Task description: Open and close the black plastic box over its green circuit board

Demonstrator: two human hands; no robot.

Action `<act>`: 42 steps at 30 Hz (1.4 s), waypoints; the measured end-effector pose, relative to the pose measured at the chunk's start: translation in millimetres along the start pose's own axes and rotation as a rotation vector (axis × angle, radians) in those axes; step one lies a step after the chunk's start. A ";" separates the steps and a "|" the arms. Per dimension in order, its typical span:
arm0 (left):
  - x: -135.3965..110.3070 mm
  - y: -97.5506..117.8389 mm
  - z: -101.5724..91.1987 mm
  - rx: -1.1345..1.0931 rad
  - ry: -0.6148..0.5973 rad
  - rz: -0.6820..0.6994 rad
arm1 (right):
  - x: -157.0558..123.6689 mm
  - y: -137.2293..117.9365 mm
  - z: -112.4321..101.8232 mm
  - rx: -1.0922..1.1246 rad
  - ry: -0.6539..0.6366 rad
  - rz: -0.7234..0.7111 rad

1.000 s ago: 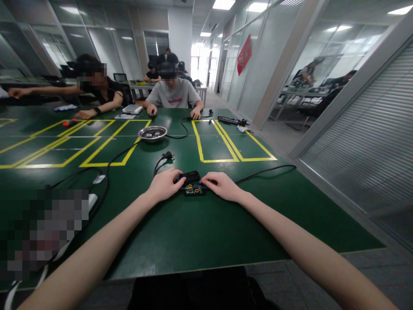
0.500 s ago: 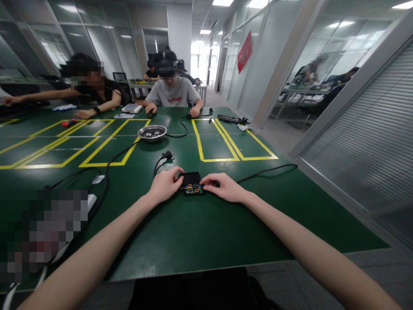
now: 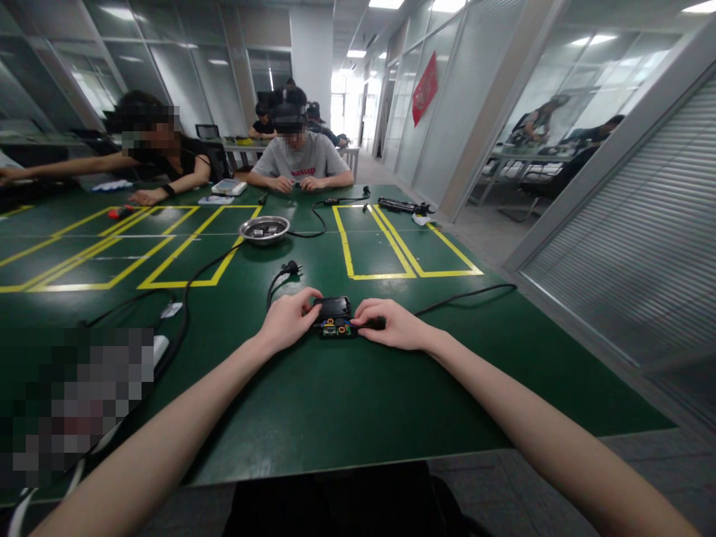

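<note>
From where I stand, the person at the near side of the green table [image 3: 358,406] has an opened black power-adapter case between both hands, near the middle of the tabletop and a little way in from the near edge. The lower half-shell [image 3: 337,335] lies closest to the person, its circuit board [image 3: 330,330] bared, with orange-ringed coils showing on it. Just beyond it is the black cover [image 3: 334,306], shiny on its upper face. The left hand [image 3: 288,321] has thumb and forefinger bent almost together, with the left end of the cover caught between them. The right hand [image 3: 394,324] curls at the other end, thumb and forefinger only slightly parted by the shell; whether they grip its edge or the cord there, I can't tell. A black cable [image 3: 464,296] runs out past that hand to the right, and a black plug [image 3: 289,268] lies beyond the left one. Farther across sits a metal bowl [image 3: 264,243] holding small pieces, and behind it a co-worker in a grey T-shirt [image 3: 321,160] has both hands together over something small and dark.
</note>
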State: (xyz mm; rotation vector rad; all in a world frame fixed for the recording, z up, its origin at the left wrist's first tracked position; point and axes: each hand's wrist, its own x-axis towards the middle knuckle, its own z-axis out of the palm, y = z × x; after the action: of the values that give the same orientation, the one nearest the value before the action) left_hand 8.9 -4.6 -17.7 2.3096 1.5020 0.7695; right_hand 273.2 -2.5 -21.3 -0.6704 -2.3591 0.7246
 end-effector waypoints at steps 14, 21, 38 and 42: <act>1.2 -2.7 5.6 0.185 0.035 0.113 | 2.1 3.3 8.3 -0.027 0.308 0.054; -1.1 1.6 1.2 0.168 0.065 0.263 | 5.8 3.1 10.3 0.083 0.227 0.197; -2.8 -2.1 -11.3 -0.196 -0.173 0.207 | -0.8 -2.4 5.1 0.086 0.116 -0.005; -4.1 -0.2 -8.2 -0.049 -0.155 0.258 | -2.1 -1.2 4.9 0.036 0.075 -0.039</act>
State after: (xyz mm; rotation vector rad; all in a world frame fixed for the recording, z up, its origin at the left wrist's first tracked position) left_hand 2.7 -8.6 -12.3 2.4925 1.1224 0.6614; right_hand 271.2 -6.3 -24.7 -0.6241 -2.2797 0.7109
